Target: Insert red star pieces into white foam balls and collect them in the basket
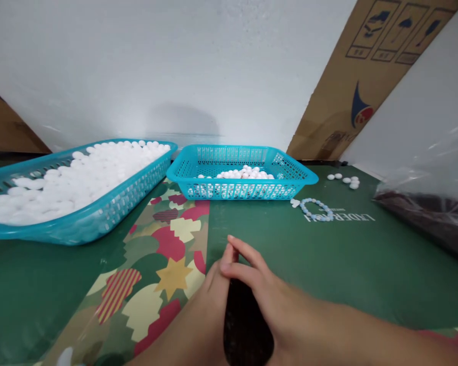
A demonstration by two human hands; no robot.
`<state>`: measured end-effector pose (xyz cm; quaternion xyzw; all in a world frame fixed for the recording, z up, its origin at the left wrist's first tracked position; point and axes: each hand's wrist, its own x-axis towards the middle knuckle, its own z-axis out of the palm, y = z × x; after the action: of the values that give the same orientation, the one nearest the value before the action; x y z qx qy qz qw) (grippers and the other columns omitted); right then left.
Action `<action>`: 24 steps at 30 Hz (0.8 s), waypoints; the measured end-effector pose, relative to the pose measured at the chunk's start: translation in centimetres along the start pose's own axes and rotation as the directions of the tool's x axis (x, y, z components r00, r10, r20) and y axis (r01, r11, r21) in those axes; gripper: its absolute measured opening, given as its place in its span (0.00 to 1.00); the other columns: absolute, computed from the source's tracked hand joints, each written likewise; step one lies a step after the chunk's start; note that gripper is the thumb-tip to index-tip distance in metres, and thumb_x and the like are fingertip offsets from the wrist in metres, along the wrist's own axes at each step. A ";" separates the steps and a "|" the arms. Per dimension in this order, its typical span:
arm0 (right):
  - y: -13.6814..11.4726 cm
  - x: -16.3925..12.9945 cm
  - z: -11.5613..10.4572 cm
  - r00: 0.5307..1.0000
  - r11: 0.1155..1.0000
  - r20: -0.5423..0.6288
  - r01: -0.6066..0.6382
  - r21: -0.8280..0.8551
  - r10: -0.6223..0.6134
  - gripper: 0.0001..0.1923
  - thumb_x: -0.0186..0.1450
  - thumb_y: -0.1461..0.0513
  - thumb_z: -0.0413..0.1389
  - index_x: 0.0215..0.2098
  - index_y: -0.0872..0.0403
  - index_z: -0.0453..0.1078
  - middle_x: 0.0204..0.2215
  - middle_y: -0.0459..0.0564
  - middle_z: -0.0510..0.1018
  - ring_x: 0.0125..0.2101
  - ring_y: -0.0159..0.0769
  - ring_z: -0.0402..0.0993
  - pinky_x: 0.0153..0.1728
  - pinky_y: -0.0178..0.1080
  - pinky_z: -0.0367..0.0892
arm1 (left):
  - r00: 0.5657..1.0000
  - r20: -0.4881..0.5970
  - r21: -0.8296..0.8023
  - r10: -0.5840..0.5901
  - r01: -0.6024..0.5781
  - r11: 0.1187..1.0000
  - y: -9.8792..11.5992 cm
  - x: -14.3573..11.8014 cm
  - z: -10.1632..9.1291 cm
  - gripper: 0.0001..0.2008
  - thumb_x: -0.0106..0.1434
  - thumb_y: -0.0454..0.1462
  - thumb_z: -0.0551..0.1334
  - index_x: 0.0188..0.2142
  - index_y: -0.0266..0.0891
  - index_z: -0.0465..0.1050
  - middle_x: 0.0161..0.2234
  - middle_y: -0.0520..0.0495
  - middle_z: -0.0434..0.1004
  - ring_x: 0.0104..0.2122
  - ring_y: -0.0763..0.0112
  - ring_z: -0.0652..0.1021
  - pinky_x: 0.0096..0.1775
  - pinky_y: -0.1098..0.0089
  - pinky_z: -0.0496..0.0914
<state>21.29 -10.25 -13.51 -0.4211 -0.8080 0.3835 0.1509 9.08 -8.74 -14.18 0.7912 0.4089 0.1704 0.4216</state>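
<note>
Near the front edge of the bench (366, 264), which is covered in green sheeting with a patch of star-and-tree patterned paper, the person's two hands are pressed together around a dark, flattened oval object (246, 330). The right hand (275, 300) lies over the top of it with fingers curled down at the tip; the left hand (202, 315) comes in from below and meets the right at the fingertips. Both look closed on that dark object, though what it is I cannot tell from here.

Toward the back left corner sits a large turquoise perforated plastic basket (110, 211) heaped with white round beads (72, 183). Just beside it, at the back middle, a smaller turquoise perforated plastic basket (248, 195) holds only a shallow layer of the same white beads. To the right of the small basket lies a finished-looking loop of pale blue and white beads (316, 208), and further back a few loose white beads (345, 179) rest on the green surface. A clear plastic bag (431, 203) with something dark inside sits at the right edge, and a brown cardboard sheet (370, 76) leans on the wall.

Judging by this, one strung loop appears done; the large basket is full, so most beads seem untouched.
</note>
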 end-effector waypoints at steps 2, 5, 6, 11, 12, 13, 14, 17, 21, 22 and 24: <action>-0.7 0.0 -0.5 0.998 0.998 0.029 -0.060 -0.027 0.060 0.49 0.32 0.63 0.63 0.49 0.59 0.46 0.52 0.60 0.30 0.50 0.48 0.34 0.44 0.45 0.50 | 1.000 0.016 0.034 -0.016 0.016 0.999 0.5 -0.3 -0.4 0.36 0.36 0.33 0.57 0.48 0.34 0.49 0.47 0.42 0.54 0.46 0.58 0.58 0.46 0.62 0.54; -1.2 0.0 -0.9 0.995 0.994 0.048 -0.085 -0.070 0.089 0.45 0.35 0.64 0.62 0.49 0.60 0.47 0.52 0.61 0.32 0.50 0.46 0.26 0.45 0.47 0.45 | 1.000 -0.003 0.099 0.031 -0.030 0.995 1.0 -0.8 -0.8 0.35 0.37 0.32 0.56 0.48 0.33 0.47 0.50 0.42 0.49 0.48 0.61 0.54 0.48 0.64 0.53; -1.2 0.0 -1.0 0.995 0.994 0.052 -0.077 -0.079 0.081 0.44 0.36 0.65 0.61 0.49 0.60 0.48 0.52 0.61 0.33 0.50 0.46 0.24 0.45 0.48 0.44 | 0.999 -0.010 0.115 0.041 -0.039 0.993 1.0 -0.9 -0.9 0.34 0.38 0.32 0.56 0.48 0.34 0.47 0.50 0.43 0.48 0.49 0.62 0.53 0.48 0.64 0.52; -0.9 0.0 -0.9 0.999 0.997 0.040 -0.024 -0.079 0.027 0.44 0.37 0.65 0.61 0.49 0.63 0.47 0.52 0.64 0.33 0.49 0.48 0.23 0.45 0.50 0.42 | 1.000 0.016 0.153 0.008 -0.010 0.988 0.7 -0.6 -1.0 0.33 0.39 0.32 0.56 0.47 0.34 0.49 0.51 0.43 0.47 0.49 0.64 0.52 0.49 0.65 0.51; -0.9 -0.1 -0.8 0.999 0.997 0.033 -0.025 -0.078 0.028 0.43 0.38 0.65 0.61 0.49 0.63 0.47 0.52 0.64 0.34 0.49 0.48 0.23 0.45 0.50 0.41 | 0.999 0.043 0.152 0.003 -0.009 0.988 0.5 -0.5 -1.0 0.34 0.37 0.32 0.57 0.47 0.34 0.49 0.51 0.42 0.47 0.50 0.63 0.51 0.49 0.65 0.50; -0.9 -0.1 -0.8 0.999 0.997 0.024 -0.029 -0.077 0.031 0.43 0.38 0.64 0.61 0.49 0.64 0.46 0.52 0.64 0.34 0.49 0.48 0.23 0.45 0.51 0.41 | 0.998 0.058 0.145 -0.010 0.001 0.989 0.2 -0.4 -1.0 0.36 0.35 0.32 0.59 0.47 0.33 0.49 0.51 0.41 0.47 0.50 0.62 0.50 0.49 0.64 0.49; -0.9 -0.1 -0.8 0.999 0.997 0.011 -0.034 -0.075 0.035 0.43 0.39 0.64 0.61 0.49 0.64 0.46 0.52 0.65 0.34 0.49 0.48 0.23 0.45 0.51 0.40 | 0.997 0.067 0.132 -0.027 0.018 0.991 0.0 -0.4 -0.9 0.39 0.34 0.33 0.60 0.48 0.32 0.47 0.51 0.39 0.46 0.50 0.61 0.50 0.49 0.63 0.49; -0.8 -0.1 -0.7 1.000 0.997 -0.021 -0.022 -0.073 0.021 0.45 0.38 0.62 0.61 0.49 0.66 0.46 0.51 0.66 0.36 0.49 0.48 0.22 0.46 0.51 0.38 | 0.999 0.044 0.095 -0.030 0.026 0.995 -0.9 -0.3 -0.6 0.46 0.31 0.36 0.62 0.50 0.30 0.41 0.51 0.36 0.44 0.49 0.57 0.50 0.48 0.60 0.50; -0.7 0.0 -0.5 0.998 0.994 -0.038 0.039 -0.100 -0.043 0.45 0.38 0.63 0.61 0.49 0.69 0.45 0.51 0.64 0.42 0.50 0.44 0.28 0.48 0.46 0.34 | 0.999 -0.019 0.063 0.036 -0.034 0.997 -1.6 -0.5 -0.3 0.45 0.31 0.39 0.61 0.50 0.34 0.43 0.50 0.40 0.47 0.49 0.57 0.51 0.48 0.59 0.49; -0.6 0.0 -0.5 0.997 0.993 -0.047 0.054 -0.105 -0.059 0.44 0.39 0.62 0.61 0.49 0.69 0.45 0.51 0.63 0.43 0.50 0.44 0.30 0.49 0.44 0.34 | 0.999 -0.027 0.061 0.035 -0.034 0.998 -1.7 -0.6 -0.2 0.44 0.31 0.39 0.61 0.50 0.35 0.43 0.50 0.41 0.48 0.49 0.57 0.51 0.48 0.59 0.49; -0.5 -0.1 -0.3 0.995 0.992 -0.069 0.060 -0.112 -0.068 0.44 0.39 0.62 0.61 0.49 0.69 0.46 0.51 0.62 0.45 0.51 0.43 0.33 0.49 0.43 0.35 | 0.999 -0.031 0.055 0.016 -0.015 0.998 -1.8 -0.7 -0.2 0.45 0.31 0.39 0.61 0.50 0.36 0.43 0.50 0.43 0.48 0.48 0.57 0.52 0.48 0.60 0.49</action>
<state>21.20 -10.33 -12.97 -0.4164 -0.8349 0.3180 0.1688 7.63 -8.65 -15.46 0.8029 0.4138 0.1746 0.3919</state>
